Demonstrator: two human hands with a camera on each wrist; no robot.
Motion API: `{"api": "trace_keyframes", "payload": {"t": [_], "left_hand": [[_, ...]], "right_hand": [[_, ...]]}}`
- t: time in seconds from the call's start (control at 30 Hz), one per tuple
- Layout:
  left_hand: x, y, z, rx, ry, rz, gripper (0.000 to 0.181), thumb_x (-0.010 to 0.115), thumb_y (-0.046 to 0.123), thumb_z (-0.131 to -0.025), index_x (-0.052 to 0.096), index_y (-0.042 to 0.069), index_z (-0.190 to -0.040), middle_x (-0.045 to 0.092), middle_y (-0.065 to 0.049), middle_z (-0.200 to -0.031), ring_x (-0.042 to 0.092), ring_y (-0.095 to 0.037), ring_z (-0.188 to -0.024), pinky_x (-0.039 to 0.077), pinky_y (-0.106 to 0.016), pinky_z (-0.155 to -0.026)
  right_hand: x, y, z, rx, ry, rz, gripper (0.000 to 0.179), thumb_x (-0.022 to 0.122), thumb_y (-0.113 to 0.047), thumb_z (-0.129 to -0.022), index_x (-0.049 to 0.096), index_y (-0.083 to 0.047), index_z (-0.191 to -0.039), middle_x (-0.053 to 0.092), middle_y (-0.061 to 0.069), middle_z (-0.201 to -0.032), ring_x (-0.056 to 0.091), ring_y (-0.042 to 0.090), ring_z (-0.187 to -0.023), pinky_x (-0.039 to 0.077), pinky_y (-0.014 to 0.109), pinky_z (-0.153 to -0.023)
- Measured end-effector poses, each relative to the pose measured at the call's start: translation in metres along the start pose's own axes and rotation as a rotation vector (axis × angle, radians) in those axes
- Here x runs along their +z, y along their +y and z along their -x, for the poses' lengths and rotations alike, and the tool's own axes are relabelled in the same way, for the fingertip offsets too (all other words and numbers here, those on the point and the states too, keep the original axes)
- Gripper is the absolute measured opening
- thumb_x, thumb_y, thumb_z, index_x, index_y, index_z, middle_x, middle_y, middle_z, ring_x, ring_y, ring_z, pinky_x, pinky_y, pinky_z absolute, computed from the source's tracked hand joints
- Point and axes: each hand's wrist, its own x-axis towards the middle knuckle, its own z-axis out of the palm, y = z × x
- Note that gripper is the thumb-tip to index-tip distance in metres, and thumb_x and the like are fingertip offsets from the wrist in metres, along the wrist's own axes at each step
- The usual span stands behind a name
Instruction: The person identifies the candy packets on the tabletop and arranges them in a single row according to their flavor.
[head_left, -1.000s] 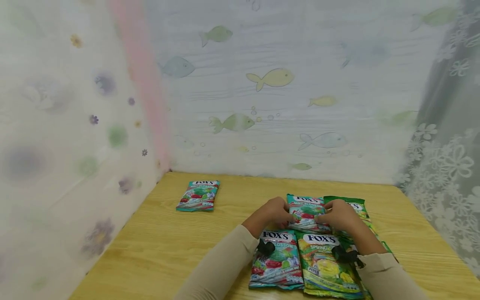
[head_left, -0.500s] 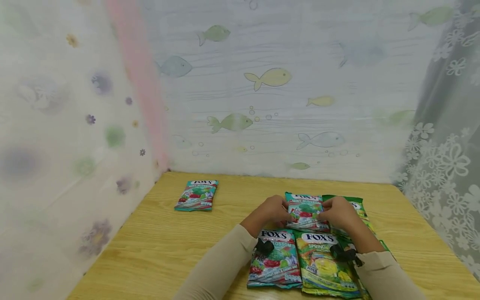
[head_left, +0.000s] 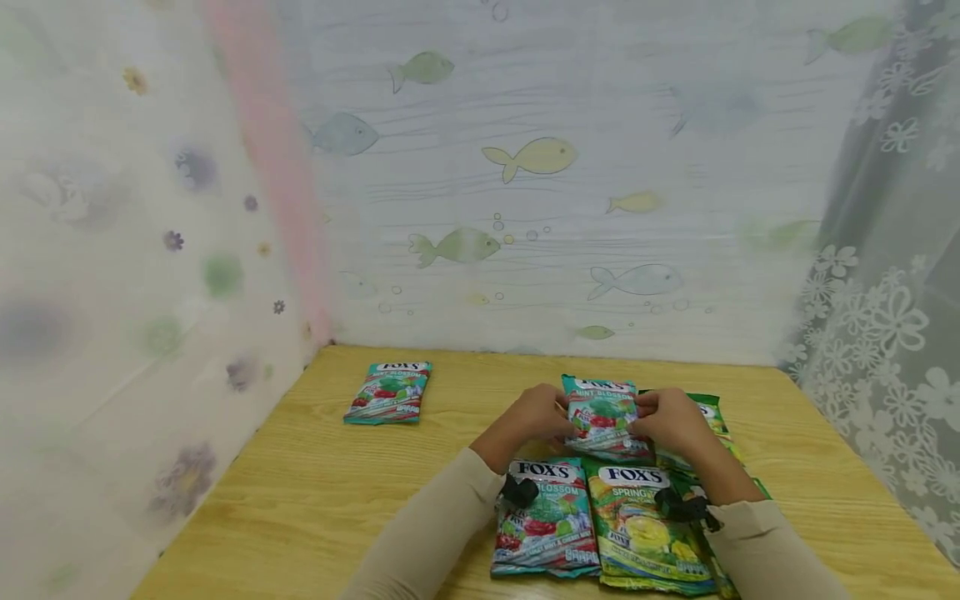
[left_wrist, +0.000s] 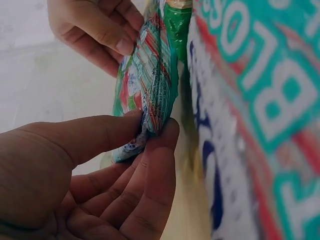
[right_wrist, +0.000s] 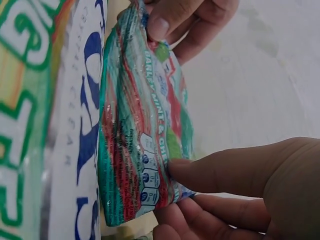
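Observation:
Both hands hold a small teal-and-red Fox's Mint Blossom candy bag (head_left: 602,417) by its sides, thumbs on the front. My left hand (head_left: 534,414) pinches its left edge, and my right hand (head_left: 670,421) pinches the right edge. The left wrist view shows the thumb and fingers on either side of the wrapper (left_wrist: 155,85). Seen from the right wrist, the held bag (right_wrist: 145,130) is tilted, its lower edge raised. Nearer the person lie another Mint Blossom bag (head_left: 546,525) and a yellow-green Fox's Spring Tea bag (head_left: 647,529), side by side.
One more Mint Blossom bag (head_left: 388,393) lies alone at the table's back left. Green-yellow bags (head_left: 712,417) sit to the right, partly hidden by the right hand and forearm. The wooden table (head_left: 315,483) meets printed curtains at the back and left.
The held Mint Blossom bag has risen slightly and shifted a little left and away from the front bags, with both hands keeping their grip. The head view has turned slightly.

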Motion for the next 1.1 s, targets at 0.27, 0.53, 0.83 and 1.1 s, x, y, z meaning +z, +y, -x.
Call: {"api": "trace_keyframes", "payload": {"t": [0.27,0.53,0.83,1.1], "left_hand": [[-0.021,-0.005,0.003,0.052,0.001,-0.032,0.054,0.08,0.018,-0.078,0.058,0.003,-0.125,0.068,-0.005,-0.095,0.068,-0.018,-0.065,0.058,-0.033,-0.06],[-0.037,-0.011,0.005,0.066,0.028,-0.048,0.054,0.078,0.018,-0.08,0.056,0.004,-0.128,0.067,-0.006,-0.098,0.067,-0.017,-0.066,0.057,-0.032,-0.061],[-0.056,-0.012,0.011,0.072,0.03,-0.057,0.056,0.077,0.02,-0.081,0.055,0.003,-0.13,0.066,-0.007,-0.101,0.067,-0.017,-0.069,0.058,-0.038,-0.066],[-0.075,-0.017,0.018,0.076,0.044,-0.045,0.057,0.077,0.018,-0.081,0.054,0.004,-0.131,0.065,-0.01,-0.106,0.067,-0.017,-0.075,0.058,-0.035,-0.066]], "right_hand": [[0.003,-0.015,-0.003,-0.015,0.002,-0.082,0.054,0.069,-0.015,-0.086,0.051,0.004,-0.133,0.059,0.023,-0.12,0.064,0.029,-0.098,0.055,0.035,-0.07],[0.008,-0.034,-0.01,-0.043,0.002,-0.106,0.055,0.069,-0.015,-0.085,0.051,0.001,-0.134,0.058,0.023,-0.125,0.067,0.025,-0.09,0.057,0.034,-0.069],[0.014,-0.046,-0.019,-0.062,0.012,-0.125,0.055,0.07,-0.014,-0.085,0.052,0.0,-0.134,0.058,0.023,-0.125,0.068,0.023,-0.088,0.058,0.034,-0.069],[0.023,-0.06,-0.025,-0.071,0.026,-0.154,0.054,0.07,-0.012,-0.084,0.052,-0.001,-0.134,0.059,0.021,-0.123,0.068,0.024,-0.088,0.058,0.034,-0.069]]}}
